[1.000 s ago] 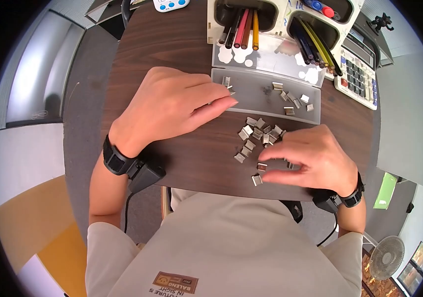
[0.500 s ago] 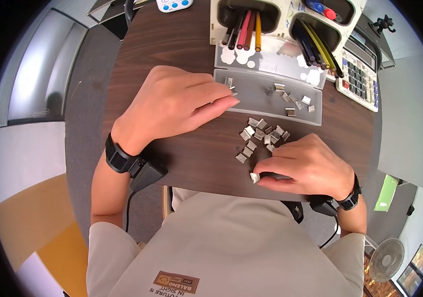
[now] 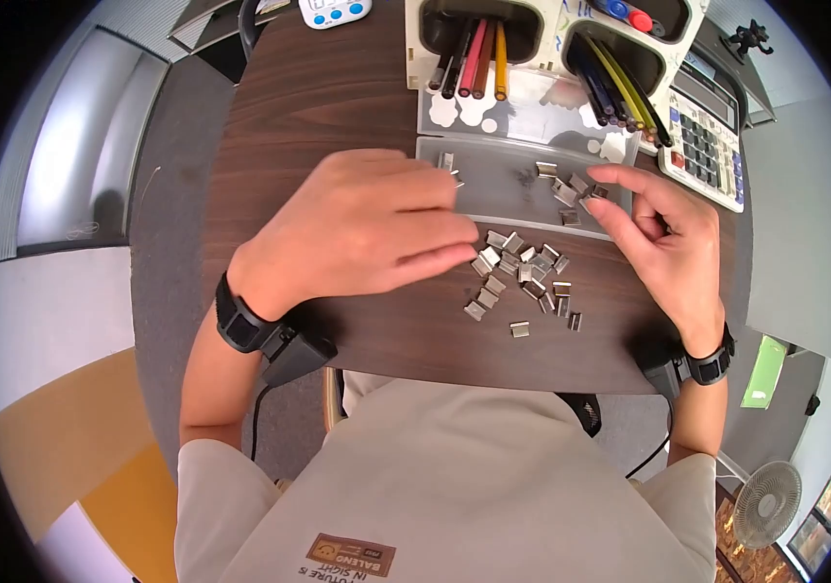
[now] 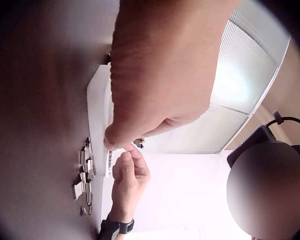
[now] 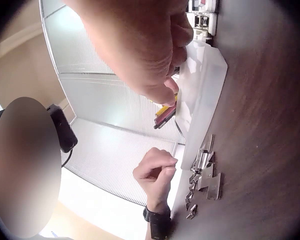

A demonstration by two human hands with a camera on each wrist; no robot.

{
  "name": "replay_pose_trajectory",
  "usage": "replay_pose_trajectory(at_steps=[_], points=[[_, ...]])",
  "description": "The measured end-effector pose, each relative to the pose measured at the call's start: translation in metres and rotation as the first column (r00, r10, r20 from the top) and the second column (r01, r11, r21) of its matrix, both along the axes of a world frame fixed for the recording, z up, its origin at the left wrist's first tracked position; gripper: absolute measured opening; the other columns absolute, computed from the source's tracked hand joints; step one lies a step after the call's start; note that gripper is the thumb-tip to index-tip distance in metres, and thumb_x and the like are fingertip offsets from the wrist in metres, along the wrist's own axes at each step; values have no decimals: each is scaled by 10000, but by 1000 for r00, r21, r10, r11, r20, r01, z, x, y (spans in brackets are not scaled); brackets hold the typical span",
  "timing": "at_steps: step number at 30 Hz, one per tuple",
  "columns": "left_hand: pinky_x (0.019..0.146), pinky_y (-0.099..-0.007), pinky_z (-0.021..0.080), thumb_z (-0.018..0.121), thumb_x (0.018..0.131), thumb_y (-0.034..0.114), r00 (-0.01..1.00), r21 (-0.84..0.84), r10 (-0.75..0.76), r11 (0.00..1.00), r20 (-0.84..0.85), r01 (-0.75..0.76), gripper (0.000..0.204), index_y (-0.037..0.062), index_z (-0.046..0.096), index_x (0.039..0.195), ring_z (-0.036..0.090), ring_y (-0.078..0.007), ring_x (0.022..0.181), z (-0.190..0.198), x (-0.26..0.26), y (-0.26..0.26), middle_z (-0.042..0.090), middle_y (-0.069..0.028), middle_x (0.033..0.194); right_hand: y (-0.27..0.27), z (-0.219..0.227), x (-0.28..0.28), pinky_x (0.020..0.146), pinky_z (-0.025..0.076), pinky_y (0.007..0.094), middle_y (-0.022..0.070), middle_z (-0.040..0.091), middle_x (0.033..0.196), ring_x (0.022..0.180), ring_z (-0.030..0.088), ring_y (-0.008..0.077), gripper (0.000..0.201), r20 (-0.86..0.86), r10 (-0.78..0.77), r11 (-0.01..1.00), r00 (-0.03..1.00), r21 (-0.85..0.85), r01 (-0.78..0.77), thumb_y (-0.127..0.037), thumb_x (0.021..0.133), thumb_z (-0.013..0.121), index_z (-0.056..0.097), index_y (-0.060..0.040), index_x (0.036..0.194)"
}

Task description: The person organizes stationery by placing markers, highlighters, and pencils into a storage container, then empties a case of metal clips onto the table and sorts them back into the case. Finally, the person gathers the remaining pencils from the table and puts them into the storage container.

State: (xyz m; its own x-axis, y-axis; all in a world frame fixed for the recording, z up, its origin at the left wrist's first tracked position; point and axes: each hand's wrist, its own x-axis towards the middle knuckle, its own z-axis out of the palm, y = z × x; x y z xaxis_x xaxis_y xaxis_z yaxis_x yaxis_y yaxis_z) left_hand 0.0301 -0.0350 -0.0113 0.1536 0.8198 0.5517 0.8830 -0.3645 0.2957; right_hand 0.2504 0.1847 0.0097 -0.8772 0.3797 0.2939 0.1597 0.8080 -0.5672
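My right hand (image 3: 666, 228) is over the right end of a translucent plastic case (image 3: 493, 206), thumb and forefinger apart. Small silver metal clips (image 3: 564, 191) lie in the case below its fingertips, with a couple more at the left end, partly behind my left hand. My left hand (image 3: 362, 228) hovers at the near left side of the case with loosely curled fingers. Nothing shows between its fingertips, which come close to a pile of metal clips (image 3: 509, 262) on the table. Several clips lie nearer me, one apart from the others.
The case's lid (image 3: 522, 102) lies folded back below a white organizer (image 3: 556, 34) holding colored pencils (image 3: 482, 60). A calculator (image 3: 702, 155) is at the right, a white device with blue buttons (image 3: 335, 12) at the far left. The dark wooden table (image 3: 396, 335) ends close to my body.
My right hand pinched a clip near the table's front edge and moved away to the case, where its fingers are now apart. My left hand has shifted slightly toward the pile.
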Motion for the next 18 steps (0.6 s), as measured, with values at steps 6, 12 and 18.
replay_pose_trajectory(at_steps=[6, 12, 18], points=[[669, -361, 455, 908, 756, 162, 991, -84, -134, 987, 3, 133, 225, 147, 775, 937, 545, -201, 765, -2, 12, 0, 564, 9, 909, -4, 2, 1, 518, 310, 303, -20, 327, 608, 544, 320, 97, 277, -10, 7, 1000, 1000, -18, -7, -88, 852, 859, 815, -101, 1126], [713, -362, 465, 906, 759, 167, 990, -129, -144, 981, 2, 143, 227, 148, 775, 944, 530, -205, 805, -1, 19, 0, 554, 17, 924, -3, 3, 2, 510, 307, 295, -15, 393, 610, 542, 323, 95, 247, 24, 28, 998, 999, -55, -27, -86, 866, 850, 814, -95, 1110], [743, -365, 465, 900, 762, 188, 988, -130, -151, 980, 22, 152, 290, 145, 787, 1026, 525, -210, 820, -1, 15, 0, 555, 15, 933, -6, 6, 3, 528, 454, 339, 50, 664, 734, 577, 584, 183, 169, 54, 342, 940, 938, -14, -342, -54, 867, 815, 811, -94, 1031]])
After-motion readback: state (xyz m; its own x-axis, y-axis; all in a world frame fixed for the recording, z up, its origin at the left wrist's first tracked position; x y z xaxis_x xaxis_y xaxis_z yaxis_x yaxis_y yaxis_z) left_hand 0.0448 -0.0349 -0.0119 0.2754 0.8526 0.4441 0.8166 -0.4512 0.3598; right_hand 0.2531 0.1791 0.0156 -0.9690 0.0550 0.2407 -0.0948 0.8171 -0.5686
